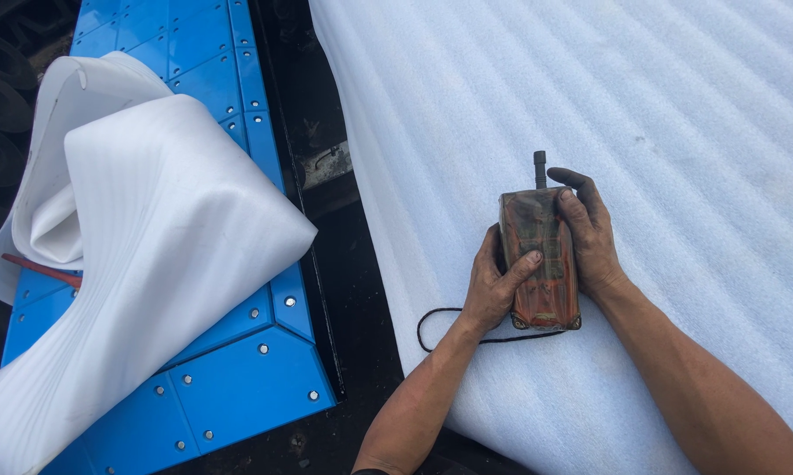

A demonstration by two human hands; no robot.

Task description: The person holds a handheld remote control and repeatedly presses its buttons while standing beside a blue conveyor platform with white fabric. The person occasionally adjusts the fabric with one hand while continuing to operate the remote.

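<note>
— That remote [540, 259]? Worn, grimy plastic under a glossy clear wrap.
— And the sheet [643, 132] beneath?
— Matt white foam, softly ribbed. The blue panels [238, 378] look smooth, with metal rivets.

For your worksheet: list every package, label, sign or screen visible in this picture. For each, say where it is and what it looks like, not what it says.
Handheld remote control: held between the left hand and right hand on the white foam sheet; box-shaped, orange-red, wrapped in a grimy clear cover, with a short black antenna and a black cord.
No separate label, sign or screen can be made out.
</note>
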